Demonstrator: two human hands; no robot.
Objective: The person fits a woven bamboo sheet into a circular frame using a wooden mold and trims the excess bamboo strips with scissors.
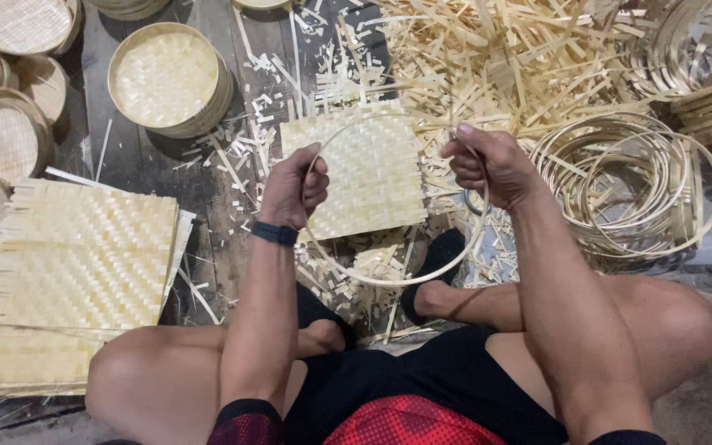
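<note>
A thin bamboo hoop (389, 278) is held up in front of me by both hands. My left hand (294, 188) grips its left side, a dark band on the wrist. My right hand (488, 165) grips its right side. Through and behind the hoop lies a square woven bamboo mat (368, 169) on the floor. My bare legs are crossed below the hoop.
A stack of woven mats (76, 264) lies at the left. Round woven trays (166, 78) stand at the back left. A pile of bamboo hoops (628, 189) sits at the right, loose bamboo strips (504, 58) and offcuts behind.
</note>
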